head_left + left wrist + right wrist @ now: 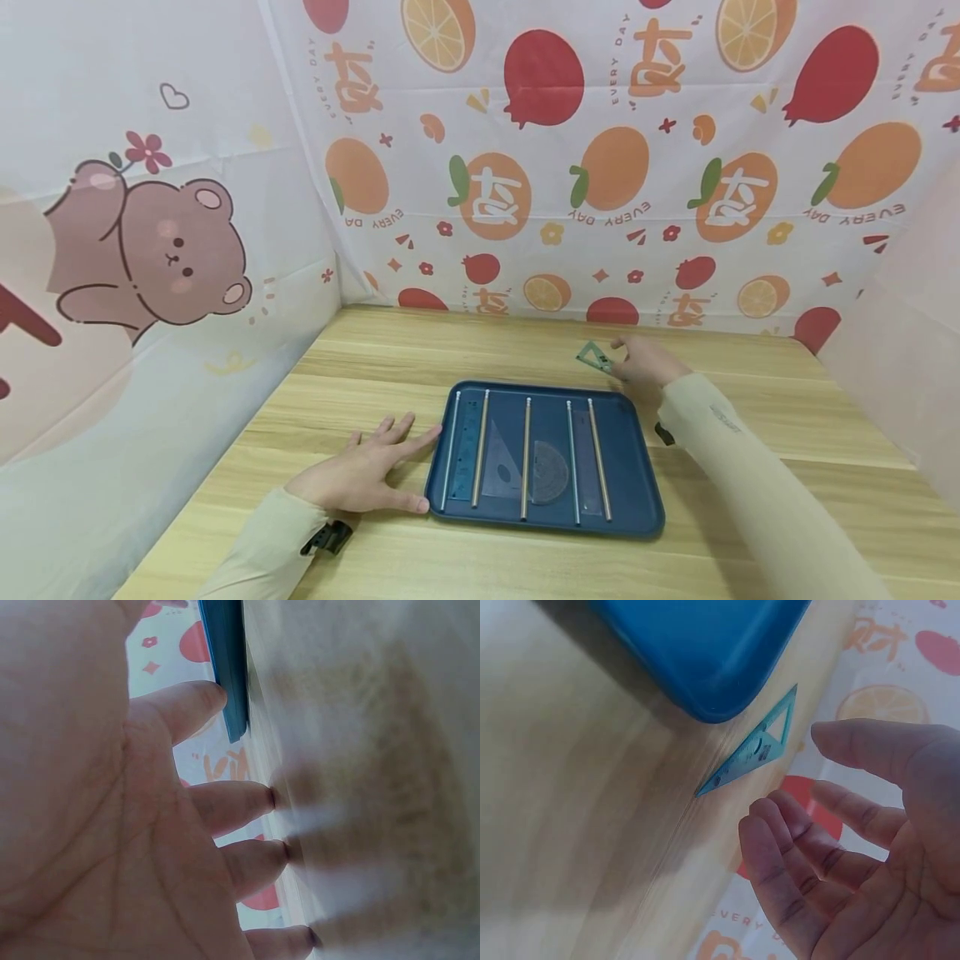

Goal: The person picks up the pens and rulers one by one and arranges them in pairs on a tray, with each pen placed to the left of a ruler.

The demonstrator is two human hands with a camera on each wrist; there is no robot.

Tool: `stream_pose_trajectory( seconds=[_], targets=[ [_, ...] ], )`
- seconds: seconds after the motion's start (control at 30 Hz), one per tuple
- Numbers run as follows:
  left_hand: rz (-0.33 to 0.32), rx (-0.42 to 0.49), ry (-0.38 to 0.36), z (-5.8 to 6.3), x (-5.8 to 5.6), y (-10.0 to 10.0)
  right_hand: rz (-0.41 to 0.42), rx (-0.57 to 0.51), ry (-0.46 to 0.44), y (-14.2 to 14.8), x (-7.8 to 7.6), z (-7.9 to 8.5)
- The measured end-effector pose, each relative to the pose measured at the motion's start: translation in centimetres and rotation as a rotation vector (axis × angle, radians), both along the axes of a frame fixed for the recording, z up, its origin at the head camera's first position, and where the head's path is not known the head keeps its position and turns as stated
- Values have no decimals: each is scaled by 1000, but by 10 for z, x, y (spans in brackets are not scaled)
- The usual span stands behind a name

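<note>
A teal set square (754, 752) lies on the wooden table just behind the blue tray (647, 467). My right hand (647, 364) hovers by it, thumb and fingers apart with nothing between them in the right wrist view. At the tray's left side my left hand (363, 473) rests spread on the table, its thumb and index fingertip at the rim. In the tray several pencils, such as a gold one (527, 458), lie lengthwise. Among them are a blue ruler (467, 450), a clear set square (501, 467), a protractor (551, 473) and a purplish ruler (590, 462).
The wood-grain table (765, 467) runs back to a fruit-print curtain (540, 167). A bear-print sheet (172, 250) hangs along the left, and a pale sheet (907, 358) on the right.
</note>
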State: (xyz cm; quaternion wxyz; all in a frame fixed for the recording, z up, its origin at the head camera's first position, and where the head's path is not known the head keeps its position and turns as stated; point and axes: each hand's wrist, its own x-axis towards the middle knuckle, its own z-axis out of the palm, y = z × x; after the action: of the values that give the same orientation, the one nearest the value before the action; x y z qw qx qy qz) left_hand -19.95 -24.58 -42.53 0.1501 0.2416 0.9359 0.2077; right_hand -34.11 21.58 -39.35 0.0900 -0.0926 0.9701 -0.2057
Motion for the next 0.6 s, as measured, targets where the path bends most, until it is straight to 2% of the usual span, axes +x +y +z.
stream_pose_trajectory(
  seconds=[0.23, 0.6],
  targets=[
    [-2, -5, 11, 0, 0, 0, 0, 84, 10, -4, -17, -5],
    [-3, -4, 12, 1, 0, 0, 65, 178, 5, -14, -25, -10]
  ],
)
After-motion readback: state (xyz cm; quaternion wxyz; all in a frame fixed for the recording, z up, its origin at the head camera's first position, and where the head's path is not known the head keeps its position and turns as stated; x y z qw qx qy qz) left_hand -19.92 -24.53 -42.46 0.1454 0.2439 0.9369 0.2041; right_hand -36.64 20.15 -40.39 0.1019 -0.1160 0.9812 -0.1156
